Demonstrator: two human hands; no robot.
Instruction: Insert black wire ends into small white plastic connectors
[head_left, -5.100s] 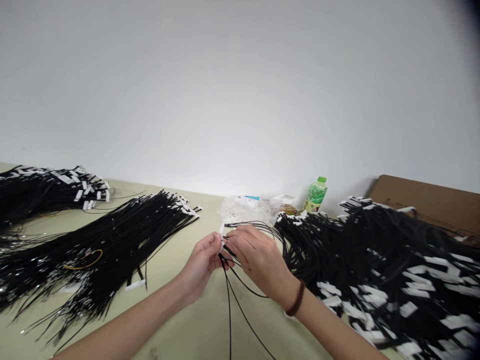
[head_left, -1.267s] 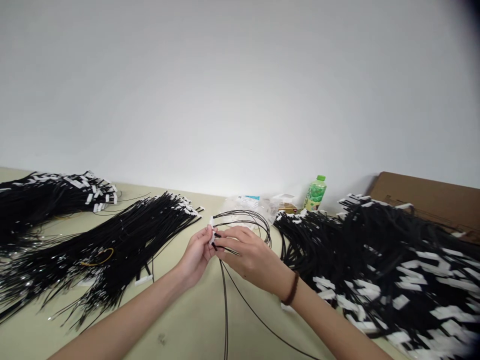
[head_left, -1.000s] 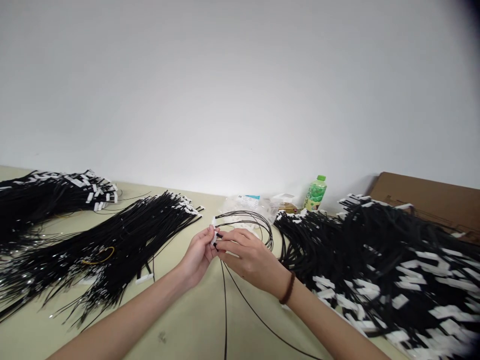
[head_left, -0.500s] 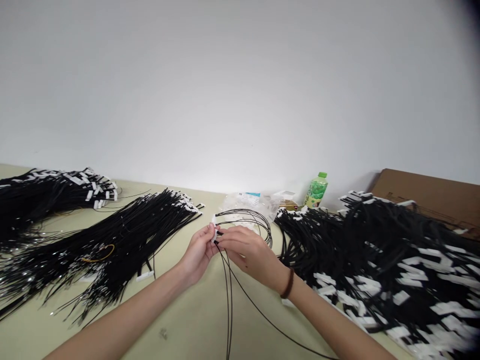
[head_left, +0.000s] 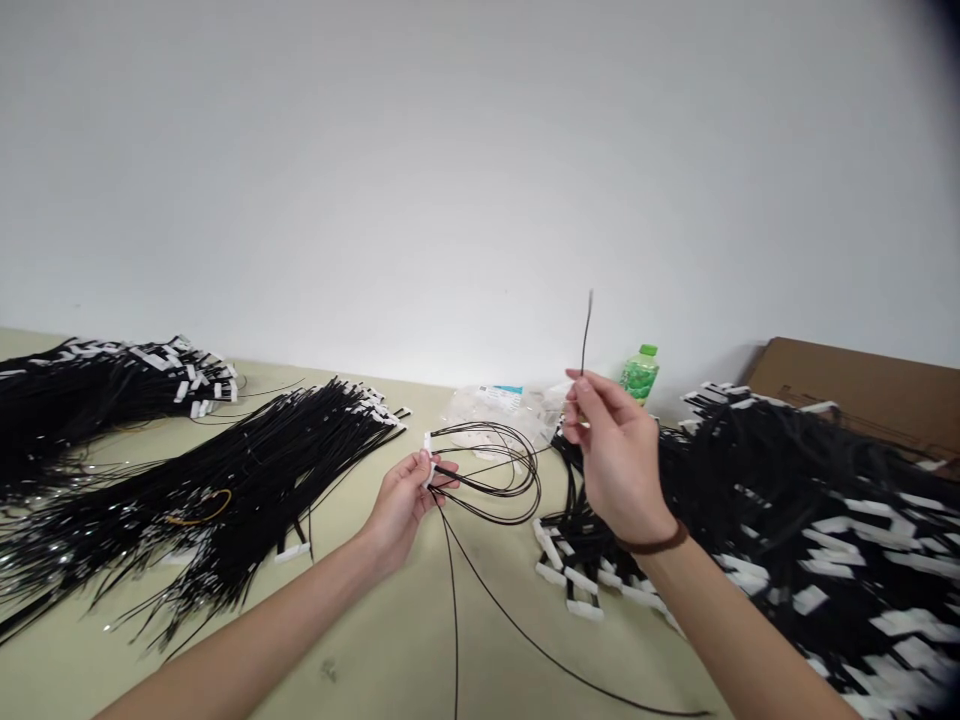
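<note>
My left hand [head_left: 405,500] pinches a white connector [head_left: 428,442] between thumb and fingers, near the middle of the table. From that connector several thin black wires [head_left: 517,510] loop out to the right, and two loose ones trail down toward the front edge. Raised to the right, my right hand [head_left: 619,450] is closed on one thin black wire [head_left: 585,335], whose end sticks up above the fingers. This wire seems to run back left to the connector. Part of the connector is hidden under my left thumb.
Bundles of black wires [head_left: 247,460] with white connectors lie at the left. A large heap of similar wires [head_left: 750,480] covers the right. Behind are a clear plastic bag [head_left: 487,405], a green bottle [head_left: 639,375] and a brown cardboard piece [head_left: 855,400] against the wall.
My right hand has moved away from the connector, up and to the right, drawing one wire with it. My left hand stays in place with the connector. The loops now show fully.
</note>
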